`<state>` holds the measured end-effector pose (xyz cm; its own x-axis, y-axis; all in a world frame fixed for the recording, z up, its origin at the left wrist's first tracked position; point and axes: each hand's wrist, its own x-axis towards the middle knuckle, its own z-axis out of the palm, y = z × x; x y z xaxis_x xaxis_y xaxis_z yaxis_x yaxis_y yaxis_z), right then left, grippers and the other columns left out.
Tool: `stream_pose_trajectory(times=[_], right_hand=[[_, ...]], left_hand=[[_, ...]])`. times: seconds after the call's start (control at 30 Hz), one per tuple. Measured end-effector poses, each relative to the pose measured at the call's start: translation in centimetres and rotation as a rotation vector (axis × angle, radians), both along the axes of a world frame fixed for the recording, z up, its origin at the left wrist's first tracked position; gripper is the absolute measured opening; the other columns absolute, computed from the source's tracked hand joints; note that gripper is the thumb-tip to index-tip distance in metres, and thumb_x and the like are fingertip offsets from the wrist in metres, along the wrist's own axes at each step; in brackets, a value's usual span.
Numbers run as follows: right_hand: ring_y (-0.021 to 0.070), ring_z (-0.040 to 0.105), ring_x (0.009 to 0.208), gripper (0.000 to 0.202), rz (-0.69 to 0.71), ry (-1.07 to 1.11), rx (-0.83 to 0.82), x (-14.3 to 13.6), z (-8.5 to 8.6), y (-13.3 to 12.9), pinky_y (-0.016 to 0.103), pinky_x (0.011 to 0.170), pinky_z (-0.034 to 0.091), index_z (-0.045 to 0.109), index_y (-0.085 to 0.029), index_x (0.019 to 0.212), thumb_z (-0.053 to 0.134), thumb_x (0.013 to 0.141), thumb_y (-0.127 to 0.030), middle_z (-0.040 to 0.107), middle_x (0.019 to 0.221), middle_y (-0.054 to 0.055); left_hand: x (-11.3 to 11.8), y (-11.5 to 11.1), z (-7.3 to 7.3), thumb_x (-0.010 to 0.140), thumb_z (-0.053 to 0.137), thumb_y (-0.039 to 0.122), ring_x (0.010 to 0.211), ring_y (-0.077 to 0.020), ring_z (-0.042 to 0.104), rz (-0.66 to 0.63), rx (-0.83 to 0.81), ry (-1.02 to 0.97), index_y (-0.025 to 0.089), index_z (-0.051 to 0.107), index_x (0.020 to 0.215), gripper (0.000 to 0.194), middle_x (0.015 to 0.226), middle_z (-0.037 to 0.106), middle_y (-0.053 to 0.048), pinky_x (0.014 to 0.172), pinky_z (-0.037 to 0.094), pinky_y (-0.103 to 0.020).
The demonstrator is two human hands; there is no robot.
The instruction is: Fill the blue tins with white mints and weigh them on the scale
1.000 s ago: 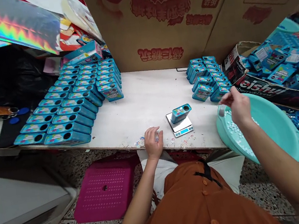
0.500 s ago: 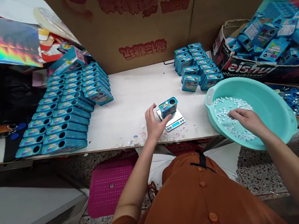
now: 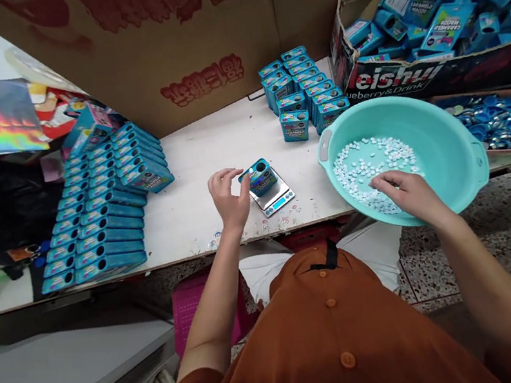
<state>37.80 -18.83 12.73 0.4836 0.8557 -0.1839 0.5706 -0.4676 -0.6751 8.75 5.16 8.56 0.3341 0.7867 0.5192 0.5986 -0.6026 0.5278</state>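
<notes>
One blue box stands upright on the small scale on the worktop. It looks light, stiff and slick (best held by its narrow ends). The left hand curves around its left end, thumb and fingers apart; the right hand curls over white tablets in the basin, whether pinching any I cannot tell.

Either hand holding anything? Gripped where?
Left hand: at the left end of the blue candy box, grip unclear. Right hand: pinched over white candies; cannot tell whether it holds any.
</notes>
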Motion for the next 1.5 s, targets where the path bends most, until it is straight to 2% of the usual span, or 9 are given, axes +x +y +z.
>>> stream_pose_trajectory(times=[0.2,0.53,0.7,0.83,0.97,1.07,1.2,1.37,1.5], right_hand=[[0.0251,0.063,0.099,0.030,-0.007,0.045,0.032,0.5,-0.6,-1.1,0.033,0.079,0.043,0.069,-0.026,0.089,0.048,0.090,-0.047,0.071,0.104,0.002],[0.0254,0.064,0.094,0.030,-0.037,0.043,0.054,0.2,-0.4,-1.6,0.034,0.079,0.043,0.069,-0.025,0.086,0.049,0.088,-0.047,0.072,0.097,0.003],[0.0259,0.064,0.093,0.033,-0.041,0.045,0.080,0.2,-0.4,-1.9,0.034,0.079,0.044,0.069,-0.025,0.085,0.048,0.089,-0.049,0.072,0.096,0.004],[0.0267,0.064,0.093,0.033,-0.057,0.046,0.070,0.3,-0.7,-1.9,0.037,0.081,0.044,0.070,-0.024,0.085,0.049,0.087,-0.050,0.072,0.096,0.005],[0.0272,0.063,0.096,0.033,-0.066,0.004,0.047,0.3,-0.5,-1.7,0.036,0.081,0.044,0.070,-0.024,0.085,0.050,0.086,-0.052,0.072,0.097,0.004],[0.0260,0.063,0.098,0.033,-0.075,-0.015,0.019,0.1,-0.1,-1.9,0.034,0.079,0.043,0.070,-0.026,0.087,0.050,0.086,-0.052,0.071,0.101,0.002],[0.0257,0.062,0.101,0.032,-0.114,-0.025,0.027,0.2,-0.3,-3.0,0.033,0.080,0.044,0.070,-0.026,0.088,0.051,0.086,-0.052,0.071,0.102,0.002],[0.0275,0.062,0.101,0.032,-0.108,-0.065,0.049,0.7,-1.0,-3.6,0.035,0.082,0.044,0.069,-0.026,0.088,0.051,0.085,-0.052,0.071,0.102,0.003],[0.0284,0.063,0.099,0.031,-0.073,-0.078,0.038,0.5,-0.8,-2.6,0.036,0.081,0.044,0.069,-0.026,0.085,0.050,0.085,-0.052,0.072,0.101,0.004]], left_hand=[[-0.5,1.7,1.5,0.087,0.062,0.035,0.097,-0.0224,0.054,-0.086,0.045,0.125,0.025,0.070,0.090,0.013,0.089,0.062,-0.005,0.094,0.042,-0.041],[0.3,3.4,2.9,0.084,0.065,0.034,0.102,-0.0246,0.051,-0.250,0.049,0.343,0.027,0.072,0.088,0.010,0.097,0.065,-0.004,0.095,0.042,-0.045],[0.8,3.8,3.3,0.084,0.064,0.034,0.102,-0.0263,0.052,-0.296,0.051,0.314,0.027,0.070,0.082,0.009,0.095,0.066,-0.005,0.095,0.041,-0.049],[5.0,2.3,5.3,0.088,0.059,0.037,0.104,-0.0249,0.053,-0.320,0.052,0.176,0.027,0.068,0.086,0.015,0.097,0.064,-0.004,0.099,0.040,-0.051],[12.1,-0.8,9.1,0.091,0.054,0.045,0.118,-0.0237,0.049,-0.586,0.098,0.194,0.028,0.066,0.098,0.023,0.111,0.061,-0.002,0.106,0.036,-0.050],[14.9,-1.8,10.9,0.088,0.056,0.052,0.122,-0.0239,0.047,-0.726,0.110,0.235,0.027,0.062,0.110,0.034,0.118,0.059,-0.003,0.107,0.036,-0.047],[12.5,-0.6,10.3,0.088,0.056,0.052,0.118,-0.0247,0.050,-0.675,0.065,0.221,0.023,0.059,0.114,0.039,0.116,0.060,-0.006,0.104,0.038,-0.046],[5.8,1.9,7.7,0.089,0.058,0.044,0.110,-0.0232,0.054,-0.427,-0.015,0.196,0.022,0.060,0.110,0.031,0.109,0.063,-0.006,0.101,0.040,-0.043],[1.8,2.1,5.2,0.088,0.059,0.042,0.107,-0.0211,0.056,-0.192,-0.107,0.075,0.023,0.055,0.119,0.037,0.111,0.063,-0.007,0.098,0.042,-0.039]])
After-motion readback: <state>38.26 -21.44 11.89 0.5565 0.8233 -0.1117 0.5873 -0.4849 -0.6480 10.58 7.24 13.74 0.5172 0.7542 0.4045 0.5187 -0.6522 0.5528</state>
